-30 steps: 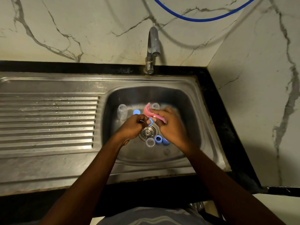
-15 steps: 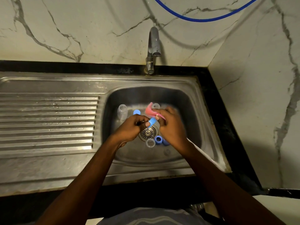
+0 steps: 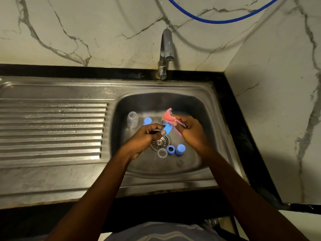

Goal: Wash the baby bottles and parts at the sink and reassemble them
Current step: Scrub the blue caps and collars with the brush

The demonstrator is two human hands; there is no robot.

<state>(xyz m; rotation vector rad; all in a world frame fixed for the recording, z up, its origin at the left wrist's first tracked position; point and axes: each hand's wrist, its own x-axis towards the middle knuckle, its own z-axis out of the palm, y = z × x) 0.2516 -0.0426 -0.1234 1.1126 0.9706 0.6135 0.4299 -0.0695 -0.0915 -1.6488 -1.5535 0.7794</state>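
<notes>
Two hands: hovering over the sink drain [image 3: 160,142].
Left hand [image 3: 147,137]: fingers pinching a blue bottle ring [image 3: 167,128].
Right hand [image 3: 190,130]: fingers gripping a pink cloth [image 3: 167,117] — just beside the ring.

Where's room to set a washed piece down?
Bare: the ribbed drainboard left of the basin and the flat steel strip in front of it. Around the drain it is crowded: the left hand with a blue part, the right hand with a pink cloth, a clear bottle, blue caps.
</notes>
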